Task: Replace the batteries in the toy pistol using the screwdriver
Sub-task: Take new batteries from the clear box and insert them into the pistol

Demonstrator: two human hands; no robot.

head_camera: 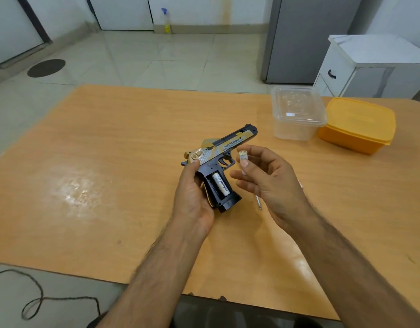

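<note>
Toy pistol (218,162) gripped by left hand (192,195); right hand (268,178) pinches battery (242,159).

Left hand (192,192) curled in a grip; right hand (268,178) pinching, palm up.

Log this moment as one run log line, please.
left hand grips toy pistol | compartment open, one battery seated | right hand pinches second battery | screwdriver on table

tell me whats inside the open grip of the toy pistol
One white battery lies in the open grip compartment of the toy pistol, beside an empty dark slot. The left hand covers the grip's far side, so anything there is hidden.
</note>
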